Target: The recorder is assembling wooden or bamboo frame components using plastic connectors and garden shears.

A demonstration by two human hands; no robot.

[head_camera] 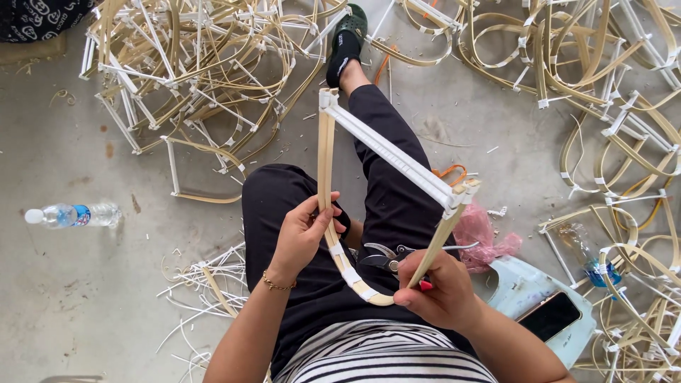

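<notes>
Bamboo frame [386, 152], bent into a loop, white-taped at joints.

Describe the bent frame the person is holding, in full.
The frame is a pale bamboo-like strip bent into a U, closed across the top by a straight white ribbed bar. White tape bands wrap the corners and the lower curve. It is held upright over the person's lap, tilted away. The left hand grips its left side; the right hand pinches the right side near the bottom bend. Nothing else touches it.
</notes>
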